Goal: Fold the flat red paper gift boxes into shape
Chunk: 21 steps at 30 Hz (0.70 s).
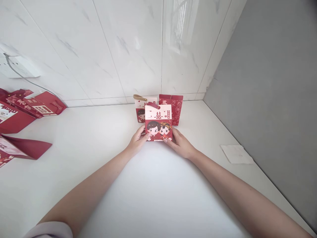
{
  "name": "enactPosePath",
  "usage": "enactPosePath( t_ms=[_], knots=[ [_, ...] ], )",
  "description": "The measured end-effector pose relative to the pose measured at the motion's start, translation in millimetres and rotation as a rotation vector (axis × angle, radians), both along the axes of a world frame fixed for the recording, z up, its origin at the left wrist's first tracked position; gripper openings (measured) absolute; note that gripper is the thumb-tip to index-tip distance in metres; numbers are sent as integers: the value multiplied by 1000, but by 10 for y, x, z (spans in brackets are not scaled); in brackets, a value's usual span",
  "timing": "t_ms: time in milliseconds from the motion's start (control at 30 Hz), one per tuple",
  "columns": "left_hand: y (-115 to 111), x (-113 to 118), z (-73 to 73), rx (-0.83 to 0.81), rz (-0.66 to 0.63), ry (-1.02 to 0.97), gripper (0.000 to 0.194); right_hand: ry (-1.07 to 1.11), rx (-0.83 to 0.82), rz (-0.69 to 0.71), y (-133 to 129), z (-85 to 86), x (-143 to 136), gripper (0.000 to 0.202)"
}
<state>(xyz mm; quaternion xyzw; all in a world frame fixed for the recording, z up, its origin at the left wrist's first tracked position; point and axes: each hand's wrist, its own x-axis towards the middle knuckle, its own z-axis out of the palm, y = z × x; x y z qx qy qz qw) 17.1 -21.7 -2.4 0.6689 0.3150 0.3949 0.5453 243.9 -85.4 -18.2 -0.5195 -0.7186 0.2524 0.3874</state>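
Between my two hands stands a red and white gift box (pixel 158 114) printed with two cartoon faces and a dark red strap on top. My left hand (pixel 139 140) grips its left side, thumb on the front. On the right side my right hand (pixel 181 142) holds it the same way, thumb near the lower front edge. Right behind it is a similar white and red box (pixel 140 103) with a tan strap, partly hidden. Beside that one stands a tall red patterned box (pixel 177 110), its lower left covered by the held box.
Several red gift boxes (pixel 47 105) and bags are grouped at the left, one folded red bag (pixel 37 147) nearer me. A white paper square (pixel 236 154) lies at the right by the grey panel (pixel 272 82). A cable (pixel 23 77) runs from the wall socket (pixel 18 67) above the white table (pixel 148 191).
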Motion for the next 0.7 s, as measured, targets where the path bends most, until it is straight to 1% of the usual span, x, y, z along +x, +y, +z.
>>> enactPosePath(
  t_ms=[267,433,700],
  knots=[
    [-7,-3,9,2,3,24,52,-14,-42,-7,-29,57,-7,67],
    [-14,5,8,16,-17,16,48,-14,-44,-7,-29,57,-9,66],
    [4,1,-14,27,-5,37,48,-22,-42,-8,-27,46,-7,66]
  ],
)
